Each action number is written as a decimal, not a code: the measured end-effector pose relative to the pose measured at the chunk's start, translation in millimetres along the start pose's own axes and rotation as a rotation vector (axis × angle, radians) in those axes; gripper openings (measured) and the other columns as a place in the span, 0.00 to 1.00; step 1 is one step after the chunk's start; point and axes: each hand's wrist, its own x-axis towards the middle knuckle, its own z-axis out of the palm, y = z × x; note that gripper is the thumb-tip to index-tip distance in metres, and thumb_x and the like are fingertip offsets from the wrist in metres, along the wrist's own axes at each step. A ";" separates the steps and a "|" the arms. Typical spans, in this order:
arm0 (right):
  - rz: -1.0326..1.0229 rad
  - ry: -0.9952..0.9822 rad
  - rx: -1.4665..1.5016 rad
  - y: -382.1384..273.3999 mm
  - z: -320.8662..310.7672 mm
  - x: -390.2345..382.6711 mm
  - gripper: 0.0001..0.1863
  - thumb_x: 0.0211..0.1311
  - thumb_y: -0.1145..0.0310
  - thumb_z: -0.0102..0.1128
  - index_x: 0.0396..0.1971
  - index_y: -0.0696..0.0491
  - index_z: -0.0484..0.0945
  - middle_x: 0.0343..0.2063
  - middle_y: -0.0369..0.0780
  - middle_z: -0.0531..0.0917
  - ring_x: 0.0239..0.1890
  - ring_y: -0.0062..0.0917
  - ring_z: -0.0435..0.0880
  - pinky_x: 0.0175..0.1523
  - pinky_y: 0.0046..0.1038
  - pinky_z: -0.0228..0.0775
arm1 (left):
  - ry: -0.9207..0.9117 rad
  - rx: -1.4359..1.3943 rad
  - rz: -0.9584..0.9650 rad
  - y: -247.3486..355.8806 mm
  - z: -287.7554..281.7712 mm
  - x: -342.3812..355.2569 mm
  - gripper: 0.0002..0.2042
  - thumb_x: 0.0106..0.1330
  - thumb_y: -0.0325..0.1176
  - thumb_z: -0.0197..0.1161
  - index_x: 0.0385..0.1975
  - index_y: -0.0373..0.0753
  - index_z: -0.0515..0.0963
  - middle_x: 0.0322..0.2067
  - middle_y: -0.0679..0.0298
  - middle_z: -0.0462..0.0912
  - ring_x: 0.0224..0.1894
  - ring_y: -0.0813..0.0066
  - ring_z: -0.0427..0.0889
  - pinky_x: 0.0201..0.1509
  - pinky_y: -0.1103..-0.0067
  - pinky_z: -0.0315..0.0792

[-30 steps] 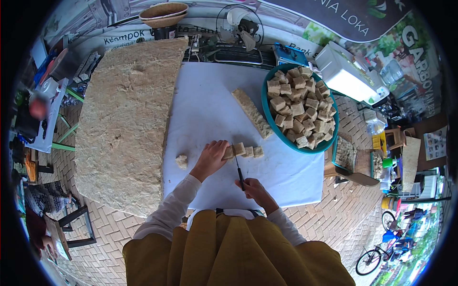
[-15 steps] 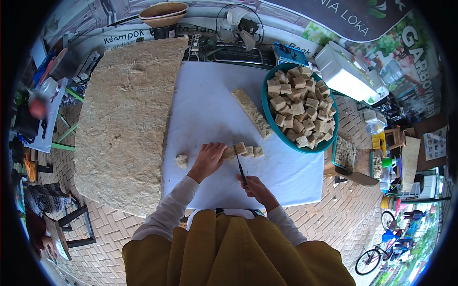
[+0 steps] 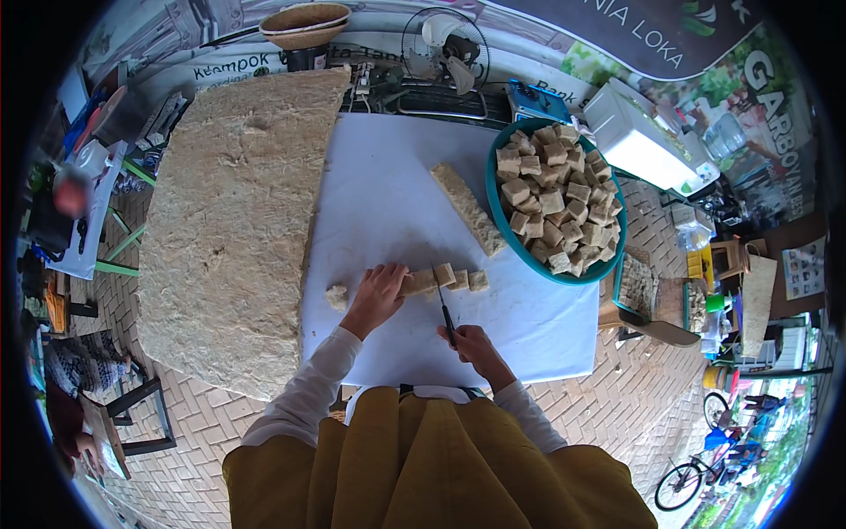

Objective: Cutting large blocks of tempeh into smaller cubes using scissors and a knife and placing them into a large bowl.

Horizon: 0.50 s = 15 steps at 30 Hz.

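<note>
My right hand [image 3: 476, 346] is closed around the black handle of a knife [image 3: 448, 319]. The knife's thin blade points away from me, between a beige fibrous strip [image 3: 421, 282] and a cube [image 3: 443, 273] at its right end. My left hand [image 3: 379, 295] grips the strip's left end, with its fingers over the top. Two more cut cubes [image 3: 477, 280] sit just right of the blade. A small ragged lump [image 3: 337, 297] lies left of my left hand. Farther off, a longer uncut strip [image 3: 467, 210] lies slanted on the white-covered table [image 3: 379, 189].
A large fibrous slab [image 3: 238, 220] covers the table's left side. A teal tub [image 3: 583, 280] heaped with similar cubes stands at the far right. Behind the table are a fan [image 3: 445, 51] and a woven basket [image 3: 304, 26]. A wooden-handled paddle shape [image 3: 661, 329] juts out at the right.
My left hand has slid slightly left along the strip, baring more of it beside the blade. My right hand and the knife stay nearly in place.
</note>
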 end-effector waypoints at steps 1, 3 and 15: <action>0.000 -0.001 -0.001 -0.1 0.5 -0.1 0.26 0.51 0.45 0.63 0.13 0.52 0.68 0.11 0.29 0.64 0.12 0.12 0.59 0.16 0.18 0.48 | -0.006 0.009 0.002 -0.6 0.2 -1.1 0.23 0.43 0.25 0.66 0.41 0.40 0.67 0.36 0.60 0.73 0.40 0.60 0.74 0.41 0.67 0.68; 0.003 -0.002 0.005 -0.7 1.5 -0.7 0.26 0.51 0.45 0.64 0.13 0.52 0.68 0.11 0.29 0.64 0.12 0.13 0.59 0.16 0.18 0.48 | -0.002 0.002 -0.001 -1.4 1.1 -2.7 0.22 0.44 0.25 0.66 0.41 0.40 0.67 0.36 0.60 0.73 0.40 0.60 0.74 0.42 0.67 0.68; -0.003 0.031 -0.061 0.9 -1.4 -1.0 0.26 0.52 0.47 0.64 0.11 0.52 0.68 0.10 0.29 0.64 0.11 0.13 0.60 0.16 0.19 0.49 | 0.000 -0.047 0.027 -1.8 0.7 -0.8 0.23 0.43 0.23 0.66 0.42 0.39 0.67 0.37 0.60 0.73 0.41 0.59 0.73 0.45 0.67 0.70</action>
